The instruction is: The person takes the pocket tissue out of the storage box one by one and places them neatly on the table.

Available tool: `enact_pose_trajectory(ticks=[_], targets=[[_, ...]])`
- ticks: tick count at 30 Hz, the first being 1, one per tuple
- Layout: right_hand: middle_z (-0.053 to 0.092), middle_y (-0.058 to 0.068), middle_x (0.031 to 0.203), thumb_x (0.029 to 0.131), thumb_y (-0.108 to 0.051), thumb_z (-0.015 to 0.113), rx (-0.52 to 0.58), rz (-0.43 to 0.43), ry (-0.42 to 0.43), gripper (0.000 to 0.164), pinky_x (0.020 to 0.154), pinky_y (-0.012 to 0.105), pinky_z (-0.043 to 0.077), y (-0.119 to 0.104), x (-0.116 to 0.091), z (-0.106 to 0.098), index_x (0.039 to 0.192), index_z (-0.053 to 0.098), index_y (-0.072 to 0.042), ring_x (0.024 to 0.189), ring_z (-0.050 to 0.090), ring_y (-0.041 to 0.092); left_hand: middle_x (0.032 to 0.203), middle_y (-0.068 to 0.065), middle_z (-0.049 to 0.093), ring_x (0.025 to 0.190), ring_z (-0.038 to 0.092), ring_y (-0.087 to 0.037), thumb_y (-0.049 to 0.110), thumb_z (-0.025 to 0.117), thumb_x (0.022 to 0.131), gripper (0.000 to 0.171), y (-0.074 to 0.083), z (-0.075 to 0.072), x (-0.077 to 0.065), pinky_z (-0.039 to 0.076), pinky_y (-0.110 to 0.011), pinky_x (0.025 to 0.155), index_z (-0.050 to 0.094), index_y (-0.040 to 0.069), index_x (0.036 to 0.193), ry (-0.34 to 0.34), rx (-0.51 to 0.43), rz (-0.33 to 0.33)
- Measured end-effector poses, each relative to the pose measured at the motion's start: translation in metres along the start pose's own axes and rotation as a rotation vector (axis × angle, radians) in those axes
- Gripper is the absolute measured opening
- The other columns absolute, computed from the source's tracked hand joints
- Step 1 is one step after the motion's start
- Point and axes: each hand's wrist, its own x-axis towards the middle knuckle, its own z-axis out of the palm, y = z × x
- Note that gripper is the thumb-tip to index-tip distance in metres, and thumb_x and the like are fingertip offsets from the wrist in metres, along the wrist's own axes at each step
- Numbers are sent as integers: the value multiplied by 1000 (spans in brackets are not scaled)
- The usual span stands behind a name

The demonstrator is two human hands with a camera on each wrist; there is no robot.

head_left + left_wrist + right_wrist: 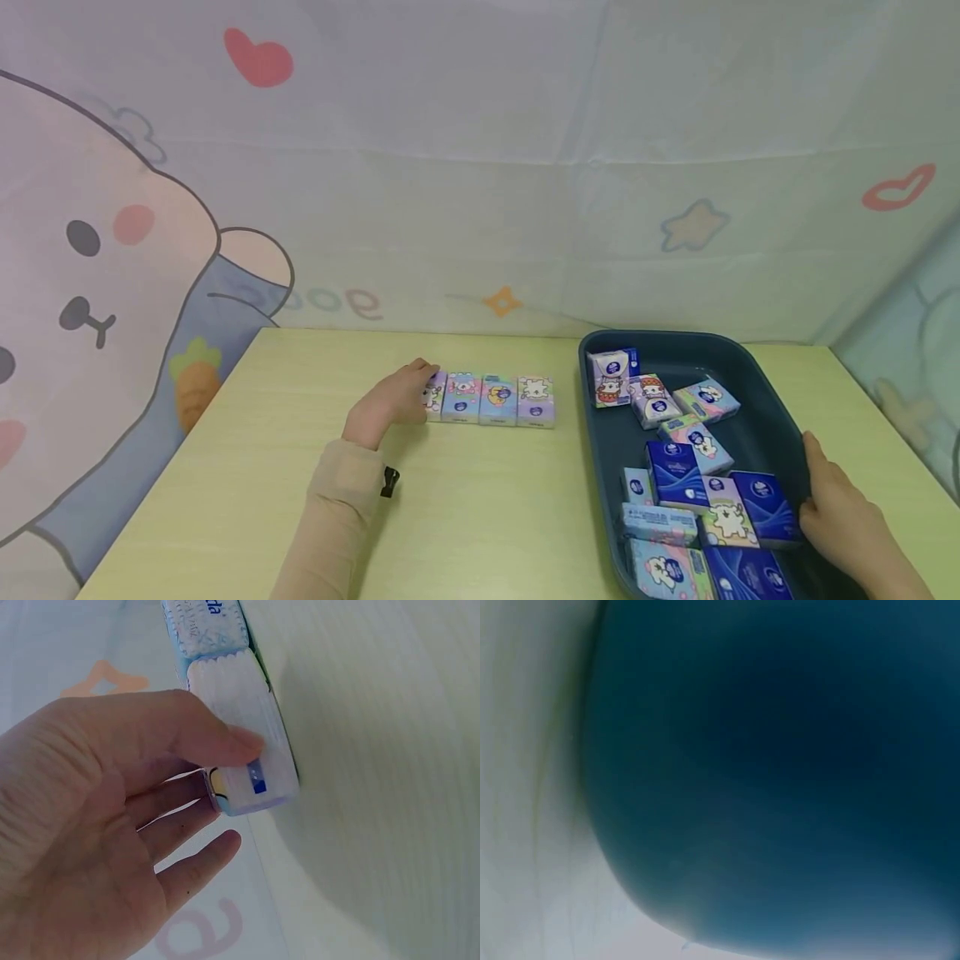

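Head view, left hand: the person's left hand [393,400] reaches up and inward from a beige sleeve [330,500], back of the hand uppermost, fingertips at the left end of a row.
Row of packs: four small box-shaped packs stand side by side on the pale yellow wooden table [465,525]; the hand partly covers the leftmost lilac printed pack [433,400]. Next come a pink-and-blue pack [461,400], a light blue pack with a yellow figure [498,402] and a lavender pack with a white figure [536,402].
Head view, right hand: the right hand [843,517] comes in from the lower right and holds the side rim, thumb over the inner edge, first finger along the outside; the lower fingers are hidden.
Tray: a dark blue-green, round-cornered plastic tray [768,442], to the right of the row, carrying deep blue packs [675,475] and cartoon-printed packs [729,517] in a loose heap.
Left wrist view, grip: the thumb lies across the white narrow side of the end pack, pinching it against a forefinger mostly hidden behind; the little finger extends apart from it.
Pack beyond: a blue-and-white lettered face [206,626] adjoins it.
Right wrist view: only the tray's blurred rounded corner and the table show; the grip cannot be told here.
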Motion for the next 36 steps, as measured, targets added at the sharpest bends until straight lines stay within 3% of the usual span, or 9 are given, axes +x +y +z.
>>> enact_pose_trajectory(ticks=[10,17,25,32,36], targets=[[38,50,119,78,6,48,0,3,-2,84,65,62,47,-1,-1,1,144,-2,18,104,45,62,152,-17,35,137,39,-34,-5,67,72,85,0,1,-4,39,-47,108,31,1,149,-17,-26,-22],[38,49,118,78,6,47,-4,-2,1,84,66,63,47,-1,-1,0,144,-3,18,105,44,62,158,-17,25,145,27,-36,-4,62,74,89,10,-10,-15,36,-49,112,22,5,152,25,-39,7],[37,49,120,79,5,47,-6,11,-7,84,68,64,46,-2,-1,-1,145,-3,17,107,43,63,157,-15,28,144,30,-33,10,67,79,82,44,-19,-29,33,-46,115,27,6,151,76,-95,114],[36,50,121,78,5,47,-5,9,-8,84,70,65,46,-1,-1,0,145,-2,18,108,42,63,157,-5,31,145,31,-25,16,58,86,72,82,-7,-34,31,-41,116,28,13,152,39,-129,241],[37,50,120,78,6,47,-4,3,5,83,69,64,46,0,-1,1,145,-1,18,106,43,63,156,-6,34,143,34,-24,19,57,89,68,103,2,-35,32,-38,116,30,12,151,30,-94,332]])
